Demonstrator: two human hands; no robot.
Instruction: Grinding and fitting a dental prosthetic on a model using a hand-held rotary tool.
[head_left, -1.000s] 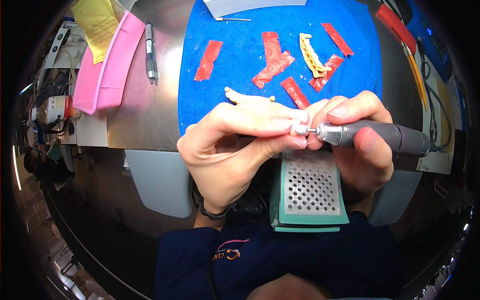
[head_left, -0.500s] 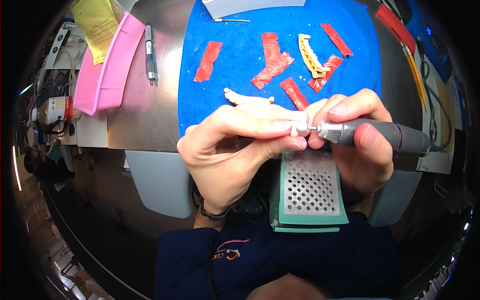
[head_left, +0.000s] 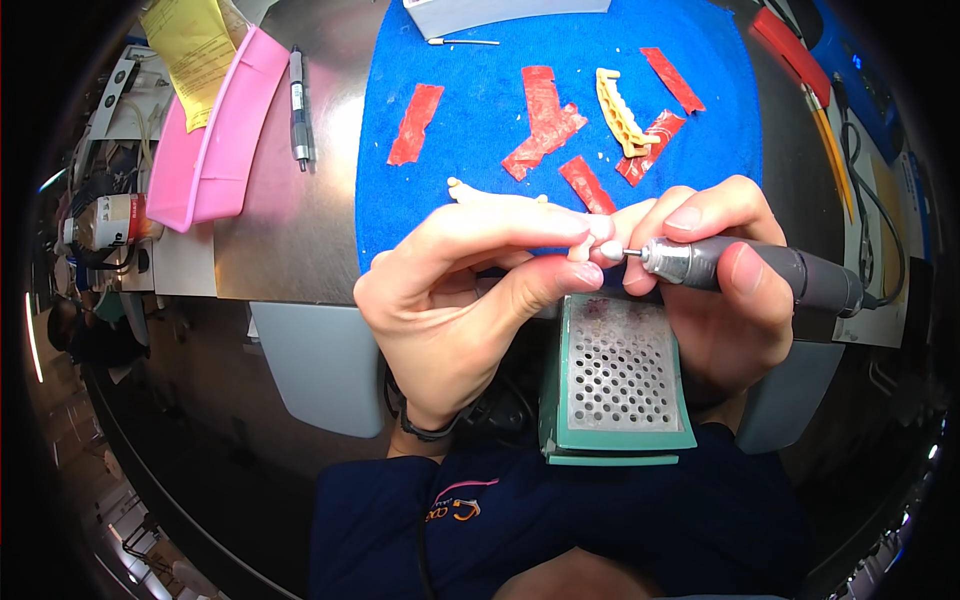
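Note:
My left hand [head_left: 445,300] pinches a small cream tooth-shaped piece [head_left: 581,250] between thumb and fingertips, which partly hide it. In my right hand [head_left: 735,325] is a grey rotary handpiece [head_left: 815,277], lying sideways with its metal nose toward the left. The pale rounded grinding tip [head_left: 611,251] on its thin shank is right beside the piece; whether they touch, I cannot tell. Fingers of my right hand reach behind the tip, close to the left fingertips. Beneath both hands stands a green box with a perforated metal top [head_left: 622,375].
On the blue towel [head_left: 470,120] lie several red strips [head_left: 416,123], a yellow arch-shaped piece [head_left: 622,115], a cream bar [head_left: 490,194] and a thin metal bur [head_left: 465,42]. A white box [head_left: 510,10] stands behind. At left are a pen [head_left: 300,110] and a pink tray [head_left: 230,150] with yellow paper.
The grinding tip and handpiece have shifted slightly right, and the tooth-shaped piece is turned and shows more between my left fingertips. My left thumb has drawn back a little.

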